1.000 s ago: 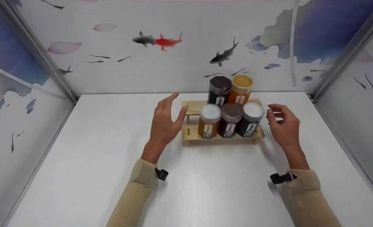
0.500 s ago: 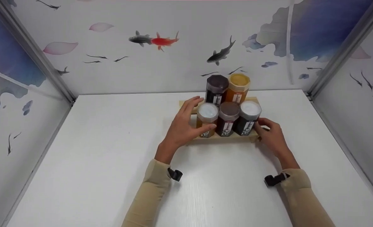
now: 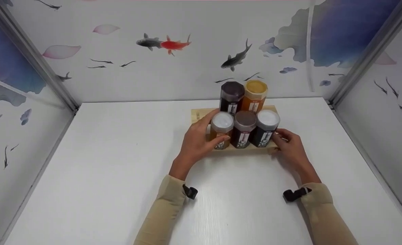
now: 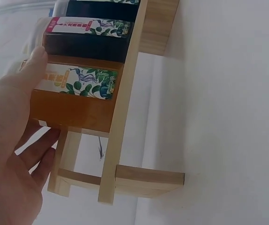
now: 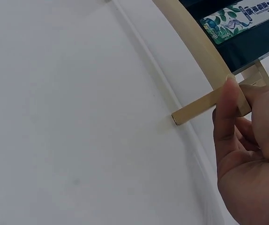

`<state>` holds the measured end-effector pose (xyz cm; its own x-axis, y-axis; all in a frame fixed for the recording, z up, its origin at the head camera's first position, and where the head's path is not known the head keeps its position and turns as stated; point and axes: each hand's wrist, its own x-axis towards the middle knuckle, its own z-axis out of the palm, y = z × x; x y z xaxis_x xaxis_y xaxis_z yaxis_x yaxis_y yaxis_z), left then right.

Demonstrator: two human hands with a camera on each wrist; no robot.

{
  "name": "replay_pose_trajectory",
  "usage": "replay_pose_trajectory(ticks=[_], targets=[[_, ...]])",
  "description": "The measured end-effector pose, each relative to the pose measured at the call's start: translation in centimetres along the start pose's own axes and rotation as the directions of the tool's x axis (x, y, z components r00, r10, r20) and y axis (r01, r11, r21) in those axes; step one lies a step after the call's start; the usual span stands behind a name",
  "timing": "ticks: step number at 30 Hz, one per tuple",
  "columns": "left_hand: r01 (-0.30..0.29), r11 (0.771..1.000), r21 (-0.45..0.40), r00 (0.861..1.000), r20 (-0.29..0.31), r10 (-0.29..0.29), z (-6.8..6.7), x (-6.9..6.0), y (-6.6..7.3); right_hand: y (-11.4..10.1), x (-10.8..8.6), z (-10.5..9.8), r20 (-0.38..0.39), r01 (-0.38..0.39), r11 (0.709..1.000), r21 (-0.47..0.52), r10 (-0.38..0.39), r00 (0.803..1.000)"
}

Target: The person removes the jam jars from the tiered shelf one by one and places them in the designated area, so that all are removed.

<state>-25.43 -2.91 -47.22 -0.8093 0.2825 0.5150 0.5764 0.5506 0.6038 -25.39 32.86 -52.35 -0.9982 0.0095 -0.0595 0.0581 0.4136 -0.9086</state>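
A two-tier wooden rack (image 3: pixel 200 115) carries several faceted jars. On the lower shelf stand an amber jar (image 3: pixel 222 121) with a whitish lid, a dark red jar (image 3: pixel 245 119), and a black jar (image 3: pixel 268 119) with a white lid. My left hand (image 3: pixel 195 143) holds the amber jar at the rack's left end, thumb across its front and fingers behind. In the left wrist view the thumb lies by the amber jar's label (image 4: pixel 90 83). At the other end my right hand (image 3: pixel 291 146) pinches the rack; the right wrist view shows the thumb on its front board (image 5: pixel 195 42).
On the upper shelf a dark purple-lidded jar (image 3: pixel 232 91) stands beside an orange jar (image 3: pixel 256 91) with a yellow lid. The white tabletop (image 3: pixel 119 170) meets a back wall (image 3: pixel 146 78) printed with fish. Metal corner posts (image 3: pixel 34 61) stand at the sides.
My left hand has moved right, from beside the rack onto the amber jar. The right hand has come down and left to pinch the rack's right end.
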Motion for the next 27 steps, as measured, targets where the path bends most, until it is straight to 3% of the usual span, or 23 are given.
replay_pose_trajectory(ticks=[11, 17, 22, 27], targets=[[-0.009, 1.000, -0.025, 1.000, -0.021, 0.008, 0.0, 0.0, 0.2, 0.0, -0.4, 0.2, -0.035, -0.002, 0.996, 0.089, 0.005, 0.999], [-0.021, 0.997, -0.069, 0.999, -0.052, 0.018, -0.4, -0.1, 0.1, 0.4, -0.4, 0.4, -0.036, -0.011, 0.977, 0.214, 0.019, 0.999], [-0.038, 0.995, -0.090, 0.996, -0.080, 0.031, -1.2, -0.2, 0.1, 0.7, -0.2, 0.6, -0.059, -0.001, 0.975, 0.223, 0.014, 0.998], [-0.057, 0.980, -0.188, 0.991, -0.133, 0.032, -2.9, -0.1, 0.1, 1.0, -0.1, 0.6, -0.065, -0.019, 0.981, 0.194, 0.032, 0.997]])
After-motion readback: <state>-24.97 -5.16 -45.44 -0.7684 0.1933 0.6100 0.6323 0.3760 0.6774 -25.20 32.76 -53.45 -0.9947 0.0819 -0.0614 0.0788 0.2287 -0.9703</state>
